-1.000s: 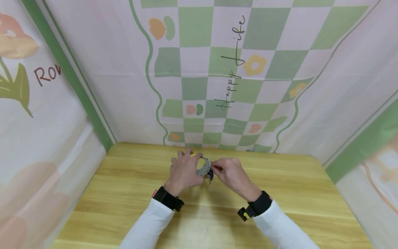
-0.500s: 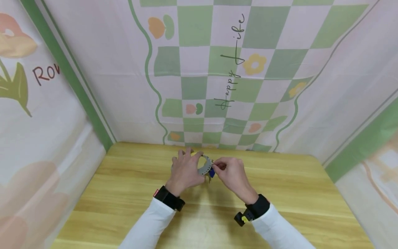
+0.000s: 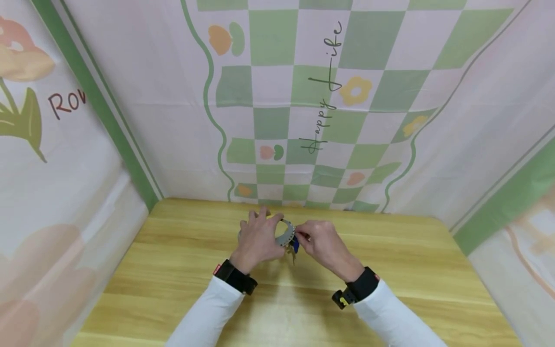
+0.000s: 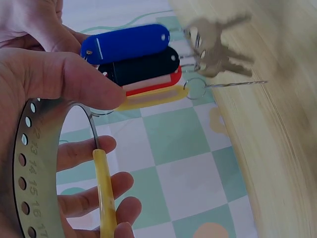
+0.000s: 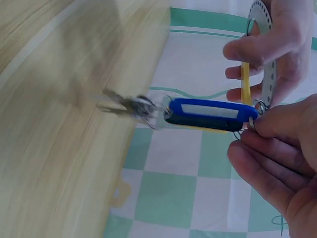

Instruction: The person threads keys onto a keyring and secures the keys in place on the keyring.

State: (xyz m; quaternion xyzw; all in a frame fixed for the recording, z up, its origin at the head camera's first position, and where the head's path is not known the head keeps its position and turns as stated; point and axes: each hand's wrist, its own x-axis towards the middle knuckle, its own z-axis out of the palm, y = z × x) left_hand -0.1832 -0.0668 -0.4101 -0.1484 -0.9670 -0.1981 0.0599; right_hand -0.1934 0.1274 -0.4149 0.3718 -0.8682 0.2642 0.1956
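My left hand (image 3: 257, 238) grips a flat grey metal key ring plate (image 4: 37, 198) with numbered holes along its edge and a yellow handle (image 4: 104, 193). At the plate's right edge, my right hand (image 3: 325, 243) pinches a small wire ring at the end of a blue key tag (image 5: 213, 109). Beside that tag hang a black tag (image 4: 143, 68), a red tag (image 4: 156, 83) and a yellow tag (image 4: 153, 97). Blurred keys (image 4: 210, 47) dangle from their far ends, along with a thin twisted metal rod (image 4: 237, 85). Fingers partly hide where the small ring meets the plate.
A wood-grain table (image 3: 182, 299) lies below both hands. Behind it rises a white and green checked cloth (image 3: 321, 96), with more printed cloth at the left and right. Each wrist wears a black strap (image 3: 234, 277) with a camera.
My right wrist tilted inward half a second ago and has turned back out. The tags and keys have swung slightly below the plate. My left hand has stayed nearly still, gripping the plate.
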